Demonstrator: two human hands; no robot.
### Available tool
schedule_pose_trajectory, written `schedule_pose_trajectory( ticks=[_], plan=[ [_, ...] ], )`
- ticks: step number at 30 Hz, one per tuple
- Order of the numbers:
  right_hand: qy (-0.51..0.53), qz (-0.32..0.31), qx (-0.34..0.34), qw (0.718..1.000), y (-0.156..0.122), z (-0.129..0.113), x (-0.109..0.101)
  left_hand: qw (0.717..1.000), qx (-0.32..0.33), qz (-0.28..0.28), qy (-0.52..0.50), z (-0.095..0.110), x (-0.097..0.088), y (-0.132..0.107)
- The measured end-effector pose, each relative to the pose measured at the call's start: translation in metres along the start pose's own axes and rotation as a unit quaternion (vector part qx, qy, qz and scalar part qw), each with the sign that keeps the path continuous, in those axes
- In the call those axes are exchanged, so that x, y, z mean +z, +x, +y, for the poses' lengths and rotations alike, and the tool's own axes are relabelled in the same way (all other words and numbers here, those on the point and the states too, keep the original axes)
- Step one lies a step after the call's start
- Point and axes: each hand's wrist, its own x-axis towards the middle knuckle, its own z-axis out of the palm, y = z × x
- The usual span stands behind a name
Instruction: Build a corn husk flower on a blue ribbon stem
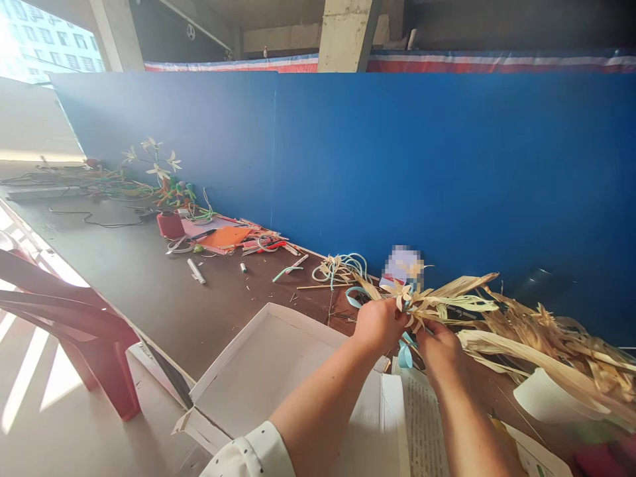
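My left hand (380, 326) is closed around the base of a pale husk flower (403, 293) with pointed petals. Close by on the right, my right hand (441, 346) has its fingers bent and pressed against the lower petals of the same flower. The fingertips of both hands are partly hidden by the petals. Light blue ribbon (406, 356) hangs in a loop just below, between the hands. Long dried corn husks (462, 291) lie right behind the flower and reach off to the right.
An open white cardboard box (278, 358) lies under my left forearm. To the right are a white cup (556, 397) on its side and a heap of husks (561, 338). Red thread (170, 225), paper scraps and sticks lie farther left. A blue partition (422, 165) borders the table; a red chair (89, 318) stands left.
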Motion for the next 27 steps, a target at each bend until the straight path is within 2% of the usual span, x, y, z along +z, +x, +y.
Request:
schedule_pose_trajectory(
  ticks=[5,8,12,15,18,21,24,27],
  plan=[
    [0.003,0.003,-0.027,1.0,0.002,0.005,0.0,1.0,-0.01,0.004,-0.026,-0.002,0.0,0.001],
    [0.024,0.005,-0.039,0.999,0.004,0.01,0.002,0.997,-0.022,-0.005,-0.08,-0.004,0.001,0.002],
    [0.047,0.02,-0.034,0.998,0.004,0.015,0.004,0.985,-0.043,-0.014,-0.164,-0.006,0.001,0.003],
    [0.062,0.001,-0.019,0.998,0.004,0.015,0.005,0.981,-0.044,0.003,-0.19,-0.008,0.002,0.004],
    [0.073,-0.012,-0.018,0.997,-0.001,0.009,0.005,0.98,-0.042,0.027,-0.195,-0.008,0.003,0.005],
    [0.061,-0.013,-0.05,0.997,-0.01,-0.007,0.003,0.974,-0.062,0.041,-0.214,-0.009,0.003,0.005],
    [-0.02,0.002,-0.09,0.996,-0.022,-0.025,0.002,0.959,-0.077,0.036,-0.269,-0.01,0.005,0.006],
    [-0.089,0.046,-0.146,0.984,-0.029,-0.033,0.004,0.938,-0.107,0.016,-0.329,-0.011,0.007,0.01]
  ],
)
